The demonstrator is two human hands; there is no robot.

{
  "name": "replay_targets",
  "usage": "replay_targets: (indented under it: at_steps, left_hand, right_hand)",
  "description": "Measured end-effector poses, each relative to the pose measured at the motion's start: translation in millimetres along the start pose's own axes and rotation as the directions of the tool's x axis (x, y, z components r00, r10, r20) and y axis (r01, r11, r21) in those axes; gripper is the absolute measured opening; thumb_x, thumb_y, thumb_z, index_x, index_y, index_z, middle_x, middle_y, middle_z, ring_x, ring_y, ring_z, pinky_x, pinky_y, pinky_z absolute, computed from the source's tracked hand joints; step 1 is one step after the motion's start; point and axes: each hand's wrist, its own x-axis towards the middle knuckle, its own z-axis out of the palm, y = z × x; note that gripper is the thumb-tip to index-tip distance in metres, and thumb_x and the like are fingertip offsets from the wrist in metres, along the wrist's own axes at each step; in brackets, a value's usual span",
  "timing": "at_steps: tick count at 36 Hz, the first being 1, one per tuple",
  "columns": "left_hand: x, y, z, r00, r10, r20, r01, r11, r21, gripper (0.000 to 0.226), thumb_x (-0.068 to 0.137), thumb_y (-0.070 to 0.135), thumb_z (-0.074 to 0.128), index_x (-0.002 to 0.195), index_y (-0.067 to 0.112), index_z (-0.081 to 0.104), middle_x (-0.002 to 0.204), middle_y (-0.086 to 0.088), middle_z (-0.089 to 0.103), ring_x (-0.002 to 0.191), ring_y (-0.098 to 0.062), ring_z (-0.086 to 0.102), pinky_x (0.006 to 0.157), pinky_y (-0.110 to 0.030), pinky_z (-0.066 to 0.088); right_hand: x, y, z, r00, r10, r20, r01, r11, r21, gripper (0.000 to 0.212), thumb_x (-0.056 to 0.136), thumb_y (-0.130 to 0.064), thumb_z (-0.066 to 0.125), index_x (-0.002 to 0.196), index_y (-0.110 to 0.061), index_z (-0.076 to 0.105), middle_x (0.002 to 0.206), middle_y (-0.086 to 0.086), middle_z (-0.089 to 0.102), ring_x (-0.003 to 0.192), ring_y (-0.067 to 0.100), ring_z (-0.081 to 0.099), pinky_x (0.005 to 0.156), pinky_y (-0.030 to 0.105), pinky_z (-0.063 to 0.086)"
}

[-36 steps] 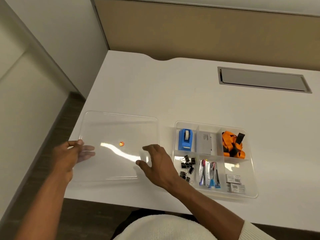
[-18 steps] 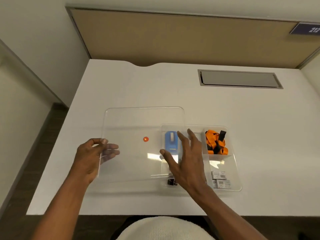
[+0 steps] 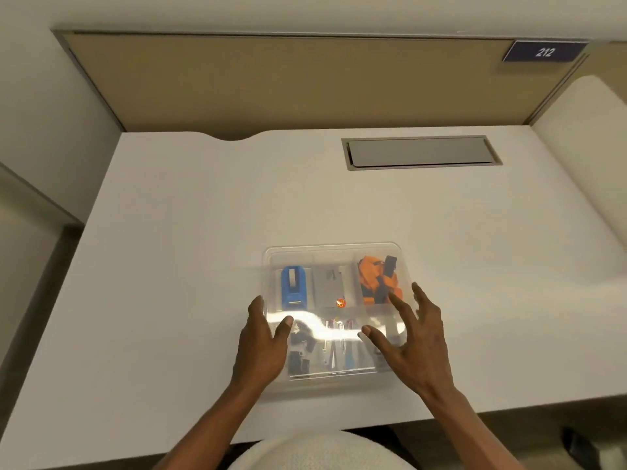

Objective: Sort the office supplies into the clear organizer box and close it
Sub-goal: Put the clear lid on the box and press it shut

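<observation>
Your left hand (image 3: pixel 261 347) pinches the lid (image 3: pixel 334 276) over the box (image 3: pixel 405 262); your right hand (image 3: pixel 412 344), fingers spread, steadies it to line up.

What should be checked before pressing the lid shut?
1. Lid over the organizer box: ok, it covers the compartments.
2. Lid seated flush all round: cannot tell, glare and blur hide the near edge.
3. Supplies inside: ok, blue tape dispenser and orange lanyard sit in the back row, nothing loose on the desk.
4. Left hand grip: ok, thumb on top at the left edge.
5. Right hand: not ok, fingers spread, palm not yet pressed flat.
6. Nothing sticking up above the rim: cannot tell.
</observation>
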Motion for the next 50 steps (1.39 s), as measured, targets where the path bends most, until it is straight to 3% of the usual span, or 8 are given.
replay_targets:
  at_steps: [7,12,17,22,32,41,45,50]
  left_hand:
    - [5,-4,26,0.999,0.019,-0.030,-0.015,0.990,0.143,0.081,0.103,0.037,0.053,0.164,0.018,0.003,0.171,-0.005,0.018,0.156,-0.028,0.026,0.122,-0.038,0.030]
    - [11,-17,33,0.992,0.092,-0.087,-0.063,0.956,0.287,0.086,0.098,0.060,0.030,0.163,0.019,-0.008,0.173,-0.005,0.003,0.160,-0.024,0.010,0.123,-0.034,0.016]
    - [17,-29,34,0.974,0.187,-0.128,-0.124,0.913,0.390,0.099,0.090,0.076,0.021,0.162,0.019,-0.014,0.173,-0.002,-0.008,0.160,-0.018,0.000,0.123,-0.030,0.008]
    - [23,-28,37,0.954,0.256,-0.158,-0.152,0.864,0.481,0.101,0.091,0.081,0.011,0.161,0.013,-0.016,0.172,-0.005,-0.014,0.160,-0.020,-0.007,0.128,-0.035,0.007]
    - [28,-27,37,0.963,0.250,-0.102,-0.172,0.859,0.483,0.107,0.082,0.090,0.009,0.153,0.024,-0.035,0.166,0.004,-0.032,0.156,-0.014,-0.020,0.125,-0.031,0.000]
    - [13,-23,40,0.977,0.201,-0.076,-0.171,0.942,0.288,0.102,0.093,0.066,0.043,0.155,0.028,-0.029,0.166,0.011,-0.029,0.153,-0.003,-0.019,0.127,-0.031,0.001]
    - [0,-33,37,0.964,0.260,-0.052,-0.232,0.923,0.307,0.100,0.091,0.077,0.032,0.153,0.032,-0.033,0.164,0.015,-0.035,0.151,0.003,-0.025,0.124,-0.024,-0.003]
    - [-2,-40,39,0.958,0.285,-0.038,-0.240,0.867,0.437,0.107,0.085,0.088,0.014,0.155,0.022,-0.032,0.166,0.006,-0.034,0.157,-0.013,-0.020,0.123,-0.027,0.000]
  right_hand:
    - [3,17,6,0.998,0.005,0.068,-0.001,0.998,-0.068,0.086,0.081,-0.071,0.063,0.152,-0.025,0.043,0.166,0.014,0.025,0.147,0.035,0.032,0.107,0.060,0.047]
    - [2,21,15,0.997,-0.011,0.077,0.026,0.980,-0.198,0.087,0.089,-0.078,0.043,0.154,-0.022,0.037,0.165,0.018,0.022,0.142,0.037,0.035,0.107,0.054,0.048]
    - [-1,27,29,0.996,-0.005,0.092,0.024,0.979,-0.204,0.088,0.093,-0.076,0.036,0.163,-0.027,0.013,0.171,0.011,-0.003,0.156,0.032,0.014,0.117,0.049,0.035]
    - [9,31,33,0.995,-0.019,0.101,0.040,0.978,-0.204,0.091,0.092,-0.076,0.036,0.163,-0.028,0.005,0.171,0.011,-0.009,0.159,0.029,0.000,0.119,0.050,0.030]
    - [15,24,30,0.987,0.015,0.158,0.016,0.980,-0.197,0.099,0.089,-0.081,0.037,0.163,-0.027,0.001,0.171,0.012,-0.013,0.157,0.036,0.010,0.110,0.055,0.043]
    - [6,15,11,0.983,0.008,0.185,0.019,0.990,-0.141,0.102,0.084,-0.087,0.039,0.162,-0.028,0.009,0.170,0.008,-0.018,0.158,0.033,0.002,0.114,0.055,0.037]
    - [-6,15,4,0.981,-0.005,0.195,0.033,0.989,-0.141,0.104,0.083,-0.088,0.040,0.163,-0.029,0.010,0.170,0.008,-0.016,0.158,0.032,0.003,0.115,0.055,0.035]
    - [-18,21,15,0.979,0.002,0.203,0.037,0.981,-0.188,0.108,0.081,-0.088,0.044,0.163,-0.029,0.003,0.171,0.008,-0.010,0.159,0.031,-0.002,0.116,0.055,0.030]
